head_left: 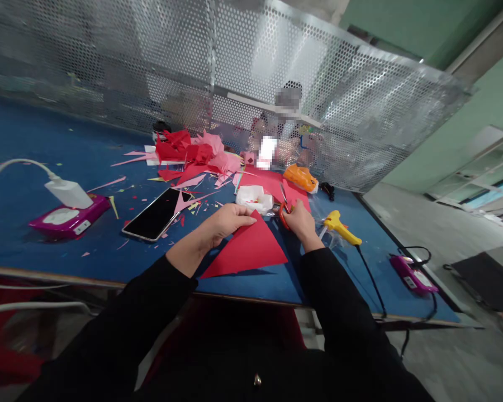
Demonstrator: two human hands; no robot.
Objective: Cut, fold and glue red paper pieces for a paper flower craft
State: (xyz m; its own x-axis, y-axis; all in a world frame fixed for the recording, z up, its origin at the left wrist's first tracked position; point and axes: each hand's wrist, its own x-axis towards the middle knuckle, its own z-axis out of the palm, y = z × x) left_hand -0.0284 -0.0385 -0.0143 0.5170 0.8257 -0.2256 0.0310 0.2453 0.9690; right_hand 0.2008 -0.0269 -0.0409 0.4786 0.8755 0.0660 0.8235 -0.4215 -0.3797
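Between the thumb and fingers of my left hand (228, 221) is the tip of a red paper triangle (247, 249), whose wide edge points toward me over the blue table. My right hand (300, 221) is closed on a pair of scissors (283, 216) with red-orange handles; the blades point away from me, apart from the triangle. Just past my hands lies a crumpled white piece of plastic or tissue (254, 198). More red paper (262, 180) is spread flat behind it, close to the scissors' blades.
A yellow glue gun (341, 227) with a black cord lies right of my right hand. A phone (157, 215) and a purple power socket (70, 218) with a white charger (69, 192) are left. Red and pink paper scraps (197, 153) pile up before a perforated metal screen (251, 61).
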